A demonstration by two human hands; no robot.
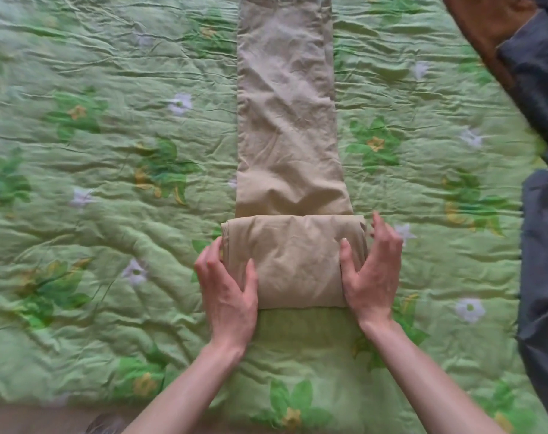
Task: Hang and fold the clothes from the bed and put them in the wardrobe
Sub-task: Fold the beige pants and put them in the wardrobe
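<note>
Beige trousers (286, 120) lie lengthwise on the green flowered bedspread (109, 183), legs stretching away to the top of the view. Their near end is folded over into a thick block (294, 261). My left hand (228, 296) grips the block's left side, thumb on top and fingers along the edge. My right hand (372, 270) holds the block's right side the same way, thumb on the cloth and fingers along the outer edge.
Dark grey clothing (538, 245) is piled along the right edge of the bed, with a brown garment (485, 23) at the top right corner. The bed's near edge and a strip of floor (47, 421) show at the bottom left.
</note>
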